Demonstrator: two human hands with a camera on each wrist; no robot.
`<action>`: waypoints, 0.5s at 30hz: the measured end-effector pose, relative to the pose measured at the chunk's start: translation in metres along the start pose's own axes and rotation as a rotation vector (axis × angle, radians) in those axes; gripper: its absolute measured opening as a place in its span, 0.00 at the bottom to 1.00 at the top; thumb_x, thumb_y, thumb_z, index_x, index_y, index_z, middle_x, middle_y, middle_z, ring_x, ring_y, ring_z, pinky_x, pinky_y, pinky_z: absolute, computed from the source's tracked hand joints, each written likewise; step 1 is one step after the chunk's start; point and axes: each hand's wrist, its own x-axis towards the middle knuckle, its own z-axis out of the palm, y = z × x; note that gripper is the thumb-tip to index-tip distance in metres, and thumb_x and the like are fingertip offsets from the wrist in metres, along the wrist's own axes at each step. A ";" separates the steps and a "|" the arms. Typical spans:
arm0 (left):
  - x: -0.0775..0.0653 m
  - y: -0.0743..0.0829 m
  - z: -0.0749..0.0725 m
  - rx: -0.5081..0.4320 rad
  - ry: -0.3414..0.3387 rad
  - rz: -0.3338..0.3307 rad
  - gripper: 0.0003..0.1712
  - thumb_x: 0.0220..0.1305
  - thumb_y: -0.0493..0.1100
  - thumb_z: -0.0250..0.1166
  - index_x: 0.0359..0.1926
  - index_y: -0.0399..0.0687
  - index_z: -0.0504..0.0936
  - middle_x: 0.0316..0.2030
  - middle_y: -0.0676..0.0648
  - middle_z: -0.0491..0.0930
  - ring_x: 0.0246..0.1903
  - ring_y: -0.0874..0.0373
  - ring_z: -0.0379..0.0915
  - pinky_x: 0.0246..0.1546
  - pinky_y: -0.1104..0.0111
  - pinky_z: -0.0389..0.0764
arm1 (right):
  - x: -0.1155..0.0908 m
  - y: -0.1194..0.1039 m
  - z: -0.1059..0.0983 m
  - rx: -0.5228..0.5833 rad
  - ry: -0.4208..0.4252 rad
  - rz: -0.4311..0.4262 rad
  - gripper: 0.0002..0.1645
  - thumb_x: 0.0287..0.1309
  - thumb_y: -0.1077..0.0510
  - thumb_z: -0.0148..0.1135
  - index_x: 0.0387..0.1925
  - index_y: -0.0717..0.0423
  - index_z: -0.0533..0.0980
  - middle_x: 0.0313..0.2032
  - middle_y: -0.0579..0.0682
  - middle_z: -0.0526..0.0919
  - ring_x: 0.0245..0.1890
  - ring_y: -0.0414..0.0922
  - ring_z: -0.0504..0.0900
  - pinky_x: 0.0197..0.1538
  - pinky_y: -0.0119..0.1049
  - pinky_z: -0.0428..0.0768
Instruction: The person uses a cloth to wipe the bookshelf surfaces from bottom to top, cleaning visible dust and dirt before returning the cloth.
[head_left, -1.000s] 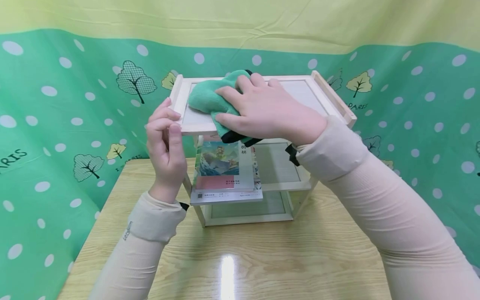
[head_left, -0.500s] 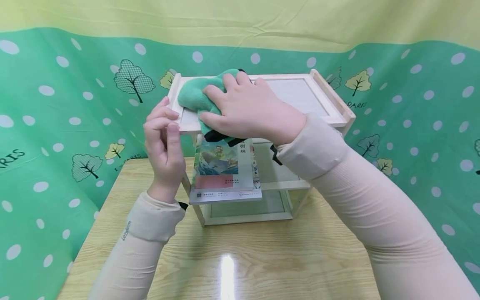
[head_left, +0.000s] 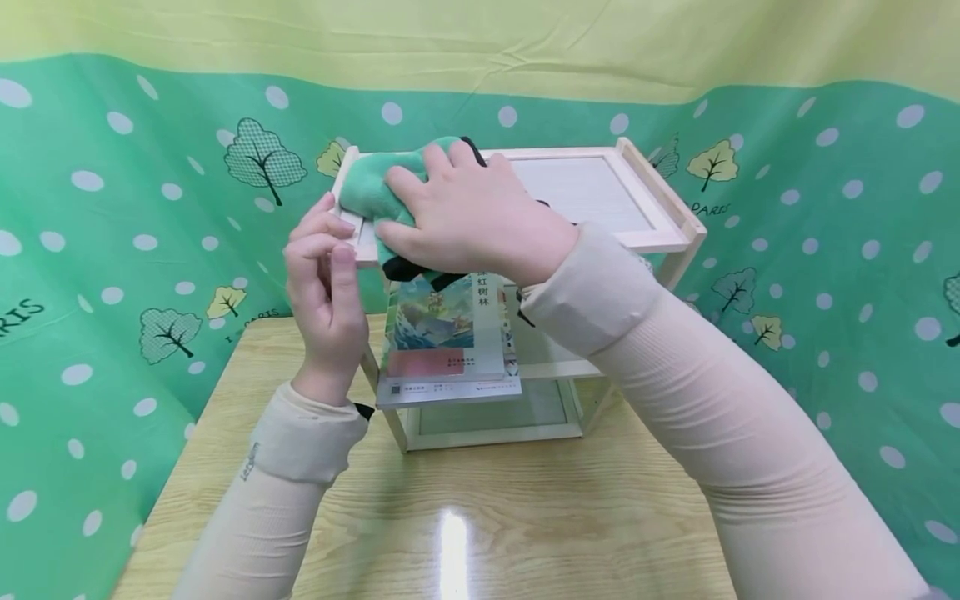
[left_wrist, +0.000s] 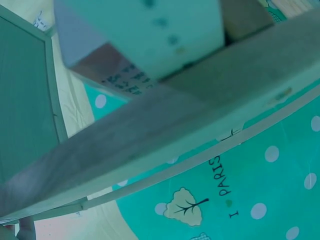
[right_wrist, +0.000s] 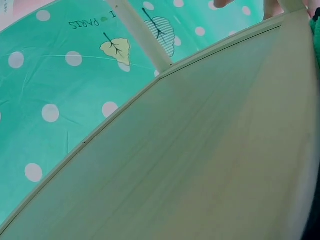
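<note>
In the head view, a green plush cloth [head_left: 372,187] with black edging lies bunched on the left part of a white wooden rack's top shelf [head_left: 577,196]. My right hand [head_left: 465,212] holds the cloth from above, its fingers spread over it and bent at the tips. Part of the cloth hangs over the shelf's front edge. My left hand [head_left: 327,292] grips the rack at its left front corner, thumb in front. A sliver of the cloth [right_wrist: 316,37] shows at the right edge of the right wrist view. The left wrist view mostly shows a pale rack bar [left_wrist: 190,107].
Books [head_left: 450,362] are stacked on the left of the middle shelf, jutting past its front. Below is a framed bottom shelf [head_left: 495,437]. The rack stands on a wood-grain table [head_left: 570,525], before a green and yellow patterned curtain [head_left: 82,275].
My right hand has slid the cloth leftward across the top shelf, up to its left rail. More of the panel on the right is uncovered. My left hand keeps its place on the corner.
</note>
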 end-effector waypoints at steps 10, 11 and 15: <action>0.000 0.001 -0.001 0.010 -0.007 -0.007 0.07 0.61 0.28 0.46 0.33 0.22 0.62 0.43 0.55 0.73 0.63 0.36 0.66 0.74 0.49 0.62 | 0.007 0.001 0.000 -0.002 -0.034 0.001 0.39 0.67 0.29 0.28 0.74 0.37 0.52 0.66 0.54 0.62 0.64 0.54 0.61 0.61 0.58 0.72; 0.000 0.000 -0.001 0.011 -0.007 -0.006 0.06 0.61 0.28 0.46 0.33 0.22 0.62 0.43 0.54 0.73 0.63 0.36 0.67 0.74 0.49 0.62 | 0.007 0.001 0.000 0.000 -0.034 0.000 0.39 0.67 0.29 0.28 0.74 0.37 0.52 0.66 0.54 0.62 0.64 0.54 0.61 0.61 0.58 0.71; 0.000 0.000 0.000 0.031 -0.003 0.008 0.06 0.61 0.28 0.46 0.32 0.23 0.62 0.39 0.45 0.74 0.60 0.38 0.69 0.74 0.49 0.63 | 0.006 0.002 0.001 0.012 -0.024 -0.006 0.38 0.67 0.29 0.29 0.73 0.37 0.54 0.66 0.54 0.62 0.64 0.54 0.61 0.62 0.59 0.70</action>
